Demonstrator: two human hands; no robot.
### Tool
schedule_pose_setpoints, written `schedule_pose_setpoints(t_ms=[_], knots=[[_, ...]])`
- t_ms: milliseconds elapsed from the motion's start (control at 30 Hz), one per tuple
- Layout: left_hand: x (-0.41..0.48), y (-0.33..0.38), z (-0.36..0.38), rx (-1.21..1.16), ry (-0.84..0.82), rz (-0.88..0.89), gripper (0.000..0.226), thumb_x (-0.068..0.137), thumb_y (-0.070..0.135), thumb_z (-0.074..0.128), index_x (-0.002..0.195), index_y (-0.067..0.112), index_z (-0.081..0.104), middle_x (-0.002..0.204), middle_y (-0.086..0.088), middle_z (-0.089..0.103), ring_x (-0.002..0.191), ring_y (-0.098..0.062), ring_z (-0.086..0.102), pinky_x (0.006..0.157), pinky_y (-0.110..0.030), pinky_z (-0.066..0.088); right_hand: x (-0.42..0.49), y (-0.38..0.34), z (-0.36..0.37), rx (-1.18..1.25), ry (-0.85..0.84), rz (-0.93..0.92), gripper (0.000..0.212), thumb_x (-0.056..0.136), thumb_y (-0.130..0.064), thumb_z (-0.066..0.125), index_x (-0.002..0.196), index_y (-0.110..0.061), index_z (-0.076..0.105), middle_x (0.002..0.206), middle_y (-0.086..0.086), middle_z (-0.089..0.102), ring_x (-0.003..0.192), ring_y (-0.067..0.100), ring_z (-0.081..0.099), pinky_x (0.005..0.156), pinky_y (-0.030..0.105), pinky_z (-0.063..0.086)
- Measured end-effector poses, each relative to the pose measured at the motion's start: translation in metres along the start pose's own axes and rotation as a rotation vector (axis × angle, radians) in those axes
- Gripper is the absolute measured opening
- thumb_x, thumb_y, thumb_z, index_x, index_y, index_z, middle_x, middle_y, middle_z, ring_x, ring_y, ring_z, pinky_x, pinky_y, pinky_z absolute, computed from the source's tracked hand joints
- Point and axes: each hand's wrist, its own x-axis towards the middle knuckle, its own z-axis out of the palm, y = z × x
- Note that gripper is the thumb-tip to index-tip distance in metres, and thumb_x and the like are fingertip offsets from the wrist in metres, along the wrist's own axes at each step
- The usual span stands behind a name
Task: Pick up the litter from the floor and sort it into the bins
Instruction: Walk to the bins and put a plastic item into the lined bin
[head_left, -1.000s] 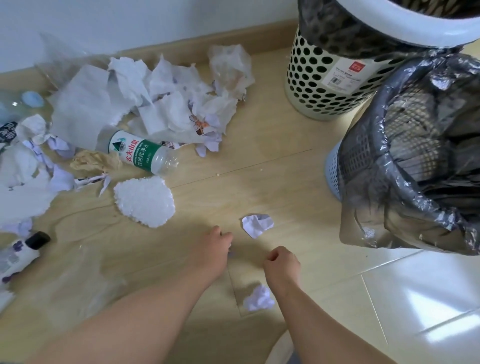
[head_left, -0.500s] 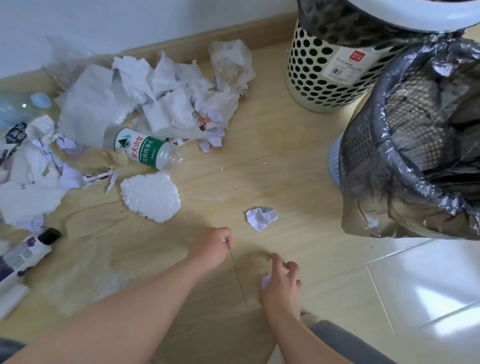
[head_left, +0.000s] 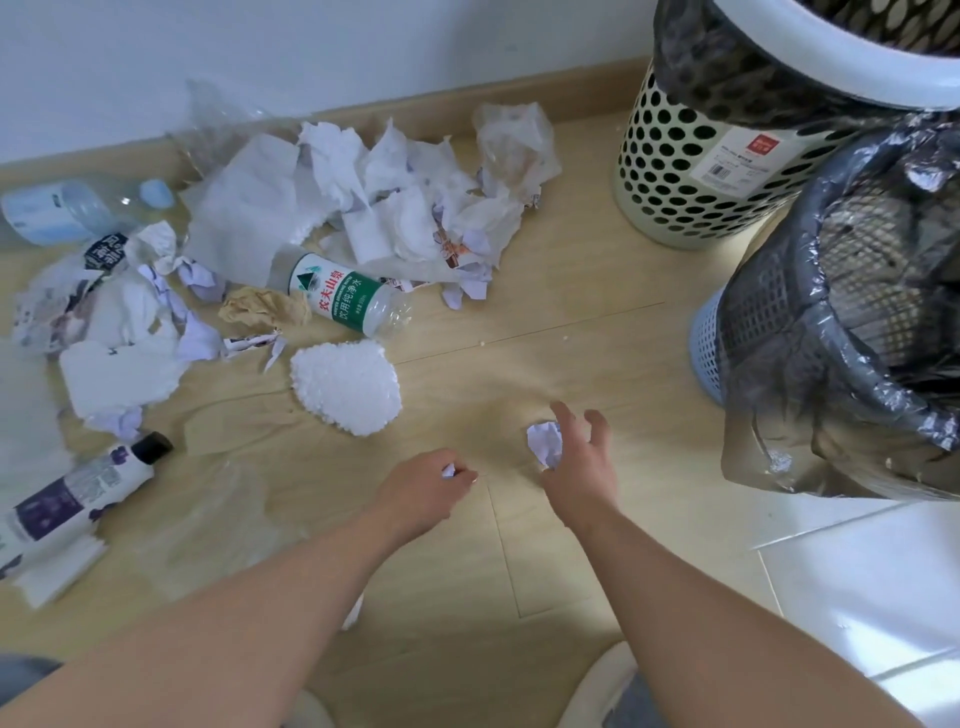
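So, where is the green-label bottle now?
Head view, left of centre: the green-label bottle lies on its side, just beyond the white foam piece.

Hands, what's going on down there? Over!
Left hand pinching paper scrap. Right hand open, at paper ball. Nothing in the way.
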Motion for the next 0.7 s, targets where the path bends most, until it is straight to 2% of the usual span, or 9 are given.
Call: schedule_pose_setpoints(t_ms=[100, 200, 267, 400, 467, 600, 633, 700], knots=[[-0.005, -0.002, -0.012, -0.037, 0.027, -0.015, 0.021, 0.091, 0.024, 0.046, 0.097, 0.009, 0.059, 0.084, 0.002, 0.054, 0.068, -0.014, 0.058, 0.063, -0.023, 0.042, 0.0, 0.004, 0.012, -0.13, -0.037, 0.015, 0.063, 0.084, 0.006, 0.043, 0.136, -0.029, 0.039, 0.141, 0.005, 0.025, 0.106, 0.031, 0.05, 0.076, 0.031, 0.045], [-0.006, -0.013, -0.019, -0.018, 0.033, -0.033, 0.016, 0.091, 0.021, 0.044, 0.094, 0.02, 0.059, 0.087, 0.005, 0.055, 0.076, -0.016, 0.057, 0.065, -0.025, 0.044, -0.013, 0.009, 0.028, -0.173, -0.039, 0.042, 0.053, 0.081, 0.008, 0.04, 0.124, -0.022, 0.046, 0.125, 0.004, 0.031, 0.088, 0.029, 0.055, 0.07, 0.029, 0.045], [-0.006, -0.022, -0.022, -0.013, 0.029, -0.047, 0.014, 0.092, 0.02, 0.044, 0.093, 0.025, 0.057, 0.09, 0.005, 0.054, 0.078, -0.017, 0.055, 0.069, -0.027, 0.045, -0.02, 0.01, 0.035, -0.181, -0.038, 0.059, 0.042, 0.083, 0.005, 0.041, 0.116, -0.019, 0.049, 0.115, 0.004, 0.033, 0.082, 0.029, 0.055, 0.07, 0.032, 0.048], [-0.01, -0.037, -0.028, 0.172, 0.018, -0.01, 0.028, 0.093, 0.008, 0.037, 0.105, 0.023, 0.057, 0.1, 0.002, 0.049, 0.088, -0.016, 0.048, 0.072, -0.024, 0.038, -0.029, 0.01, 0.046, -0.128, -0.004, 0.08, 0.012, 0.087, -0.005, 0.045, 0.086, -0.017, 0.047, 0.101, 0.001, 0.035, 0.069, 0.02, 0.05, 0.067, 0.032, 0.049], [-0.014, -0.045, -0.033, 0.274, 0.02, 0.032, 0.034, 0.089, 0.0, 0.036, 0.102, 0.023, 0.058, 0.103, 0.0, 0.047, 0.091, -0.018, 0.047, 0.073, -0.025, 0.038, -0.033, 0.005, 0.053, -0.064, 0.003, 0.082, 0.016, 0.089, -0.01, 0.046, 0.077, -0.019, 0.041, 0.101, 0.001, 0.037, 0.069, 0.024, 0.049, 0.064, 0.032, 0.046], [-0.029, -0.066, -0.039, 0.605, -0.029, 0.184, 0.033, 0.087, -0.001, 0.038, 0.107, 0.017, 0.057, 0.1, 0.003, 0.038, 0.083, -0.019, 0.043, 0.055, -0.021, 0.027, -0.043, -0.01, 0.066, 0.038, -0.048, 0.015, 0.02, 0.089, -0.011, 0.048, 0.073, -0.019, 0.039, 0.102, 0.003, 0.043, 0.072, 0.024, 0.048, 0.064, 0.031, 0.041], [-0.032, -0.072, -0.039, 0.67, -0.04, 0.217, 0.03, 0.089, 0.002, 0.039, 0.108, 0.017, 0.056, 0.103, 0.002, 0.04, 0.083, -0.02, 0.044, 0.056, -0.023, 0.029, -0.045, -0.013, 0.07, 0.049, -0.061, 0.002, 0.02, 0.088, -0.011, 0.049, 0.073, -0.019, 0.039, 0.101, 0.003, 0.043, 0.073, 0.024, 0.048, 0.064, 0.032, 0.042], [-0.037, -0.082, -0.037, 0.754, -0.083, 0.257, 0.021, 0.092, 0.014, 0.045, 0.11, 0.017, 0.055, 0.113, -0.002, 0.044, 0.086, -0.021, 0.046, 0.069, -0.029, 0.039, -0.05, -0.019, 0.078, 0.045, -0.081, -0.007, 0.02, 0.088, -0.013, 0.051, 0.073, -0.02, 0.039, 0.099, 0.002, 0.043, 0.075, 0.025, 0.048, 0.067, 0.033, 0.043]])
